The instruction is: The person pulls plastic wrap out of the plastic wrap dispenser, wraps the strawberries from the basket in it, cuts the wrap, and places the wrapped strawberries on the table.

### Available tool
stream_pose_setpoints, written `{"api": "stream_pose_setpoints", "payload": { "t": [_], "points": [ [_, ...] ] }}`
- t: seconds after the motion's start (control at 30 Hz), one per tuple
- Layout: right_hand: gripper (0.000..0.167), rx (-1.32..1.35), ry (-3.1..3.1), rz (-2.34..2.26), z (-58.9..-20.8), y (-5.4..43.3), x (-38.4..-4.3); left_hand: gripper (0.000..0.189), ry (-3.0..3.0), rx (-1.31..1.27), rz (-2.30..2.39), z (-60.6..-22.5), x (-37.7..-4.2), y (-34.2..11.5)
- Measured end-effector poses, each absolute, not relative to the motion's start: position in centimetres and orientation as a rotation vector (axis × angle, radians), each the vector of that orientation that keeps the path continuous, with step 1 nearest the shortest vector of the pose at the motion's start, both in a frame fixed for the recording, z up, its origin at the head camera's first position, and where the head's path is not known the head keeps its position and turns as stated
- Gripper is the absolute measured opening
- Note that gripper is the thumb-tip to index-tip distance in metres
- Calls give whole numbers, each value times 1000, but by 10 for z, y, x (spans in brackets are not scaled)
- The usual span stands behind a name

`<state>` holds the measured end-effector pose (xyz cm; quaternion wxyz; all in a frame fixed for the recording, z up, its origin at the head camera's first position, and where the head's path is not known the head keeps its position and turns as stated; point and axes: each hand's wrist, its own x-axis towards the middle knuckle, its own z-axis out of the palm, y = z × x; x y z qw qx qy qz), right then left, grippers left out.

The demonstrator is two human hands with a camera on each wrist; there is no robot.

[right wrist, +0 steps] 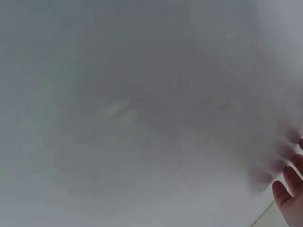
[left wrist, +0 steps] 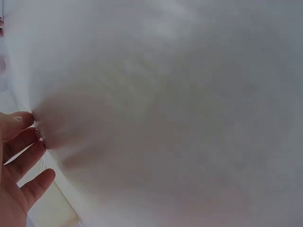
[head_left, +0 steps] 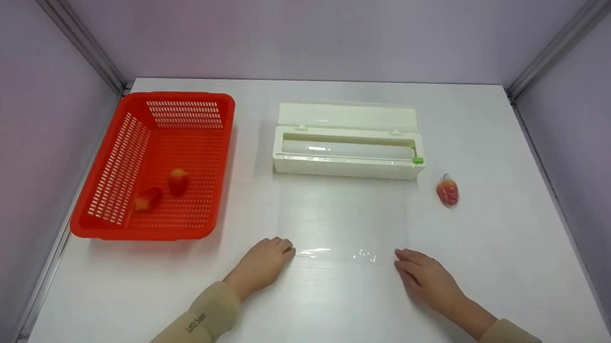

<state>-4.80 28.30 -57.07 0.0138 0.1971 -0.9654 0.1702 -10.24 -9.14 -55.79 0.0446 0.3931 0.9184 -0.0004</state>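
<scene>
A clear sheet of plastic wrap (head_left: 341,216) runs over the white tabletop from a white wrap dispenser (head_left: 347,173), whose lid stands open behind the roll (head_left: 345,148). At the sheet's near left corner my left hand (head_left: 262,263) pinches the film. My right hand (head_left: 434,284) holds the near right corner between its fingertips, low over the table. Glints mark the near edge stretched between both hands. In the left wrist view, the left fingers (left wrist: 26,158) are close to the white surface, film glinting at the tips. The right fingers (right wrist: 293,182) show at that view's lower right.
A red plastic basket (head_left: 217,165) stands at the left, with two red-yellow fruits (head_left: 178,181) inside. Right of the dispenser lies a small red fruit (head_left: 447,192) in clear wrap. A green slider (head_left: 418,160) sits at the dispenser's right end. Pale walls enclose the table.
</scene>
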Motion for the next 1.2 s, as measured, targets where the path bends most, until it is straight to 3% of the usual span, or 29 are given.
{"api": "stream_pose_setpoints", "payload": {
  "t": [0.23,0.47,0.73,0.93,1.2],
  "points": [
    [39,645,-3087,472,-574,291,-39,35,2804,1100,187,-563,-91,-100],
    [43,653,-3149,573,-576,300,-36,36,2742,981,398,-566,-88,-108],
    [35,74,-3075,1513,-570,309,-41,32,2742,918,537,-564,-91,-104],
    [22,-167,-3074,1573,-551,304,-65,24,2786,831,538,-560,-99,-93],
    [20,-95,-3091,1496,-524,251,-112,12,2800,795,268,-554,-114,-73]
  ]
}}
